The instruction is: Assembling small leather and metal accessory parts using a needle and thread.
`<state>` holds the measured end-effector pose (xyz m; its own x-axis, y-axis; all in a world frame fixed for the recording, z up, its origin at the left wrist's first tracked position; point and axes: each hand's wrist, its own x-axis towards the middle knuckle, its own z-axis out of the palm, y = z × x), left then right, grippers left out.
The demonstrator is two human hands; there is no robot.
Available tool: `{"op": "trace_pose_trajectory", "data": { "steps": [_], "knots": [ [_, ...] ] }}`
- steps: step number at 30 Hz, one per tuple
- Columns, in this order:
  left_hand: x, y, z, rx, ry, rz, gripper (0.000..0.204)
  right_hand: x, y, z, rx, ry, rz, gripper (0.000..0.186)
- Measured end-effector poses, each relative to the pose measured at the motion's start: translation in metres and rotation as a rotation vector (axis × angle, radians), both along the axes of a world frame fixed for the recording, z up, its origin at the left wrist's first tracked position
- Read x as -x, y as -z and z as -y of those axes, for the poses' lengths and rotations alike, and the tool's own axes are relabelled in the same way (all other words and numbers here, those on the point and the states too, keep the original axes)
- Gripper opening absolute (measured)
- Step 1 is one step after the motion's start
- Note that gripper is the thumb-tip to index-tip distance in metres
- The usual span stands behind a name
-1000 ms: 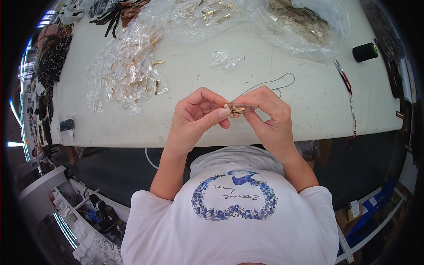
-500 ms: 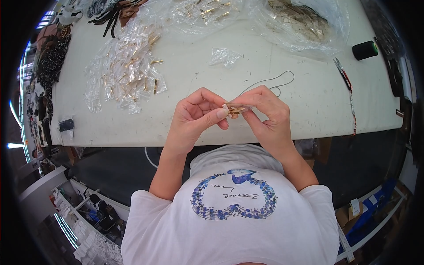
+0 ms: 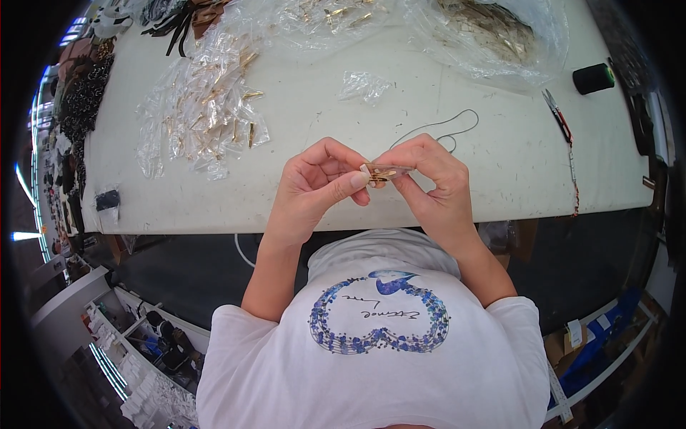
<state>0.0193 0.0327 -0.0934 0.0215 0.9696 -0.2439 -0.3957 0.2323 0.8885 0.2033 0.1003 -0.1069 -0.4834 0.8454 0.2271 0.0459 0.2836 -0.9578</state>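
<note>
A small piece with gold parts, apparently in clear plastic with a pale strip at one end, is pinched between both hands over the table's near part. My left hand has thumb and index on its left end, other fingers curled. My right hand grips its right end between thumb and bent index finger. A thin grey cord loop lies just beyond my right hand; whether it joins the held piece is hidden.
On the white table lie clear bags of gold pieces, a large bag of pale pieces, an empty-looking plastic scrap, black thread spool, snips with braided cord, dark straps and a small dark packet.
Both hands and the held piece sit slightly higher in the picture, as does the table, so the view has shifted a little. The grip looks much the same.
</note>
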Motion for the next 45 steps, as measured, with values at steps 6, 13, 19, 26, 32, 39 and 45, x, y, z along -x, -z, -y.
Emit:
{"op": "trace_pose_trajectory", "data": {
  "steps": [6, 13, 19, 26, 32, 39, 45],
  "knots": [
    [-0.0004, 0.0007, 0.0010, -0.005, 0.000, -0.004, 0.011, 0.0015, 0.0041, 0.0022, 0.071, -0.003, -0.051, 0.025],
    [-0.0024, 0.0038, 0.0015, 0.027, -0.028, 0.024, 0.010, 0.0014, 0.0040, 0.0021, -0.007, 0.011, -0.007, 0.024],
    [-0.0049, 0.0030, 0.0013, 0.047, -0.032, 0.047, 0.009, 0.0013, 0.0052, 0.0028, -0.033, 0.019, -0.013, 0.025],
    [-0.0026, 0.0044, 0.0032, 0.061, -0.022, 0.045, 0.009, 0.0007, 0.0052, 0.0035, -0.046, 0.016, 0.000, 0.025],
    [-0.0018, 0.0035, 0.0046, 0.042, -0.013, 0.043, 0.011, 0.0014, 0.0046, 0.0055, -0.045, 0.016, 0.003, 0.025],
    [-0.0016, 0.0038, 0.0063, 0.016, -0.027, -0.038, 0.012, 0.0008, -0.0006, 0.0080, 0.175, -0.019, -0.083, 0.020],
    [-0.0001, 0.0070, 0.0056, 0.005, -0.032, -0.039, 0.013, -0.0021, 0.0080, 0.0029, 0.559, -0.125, -0.285, 0.015]
  ]
}}
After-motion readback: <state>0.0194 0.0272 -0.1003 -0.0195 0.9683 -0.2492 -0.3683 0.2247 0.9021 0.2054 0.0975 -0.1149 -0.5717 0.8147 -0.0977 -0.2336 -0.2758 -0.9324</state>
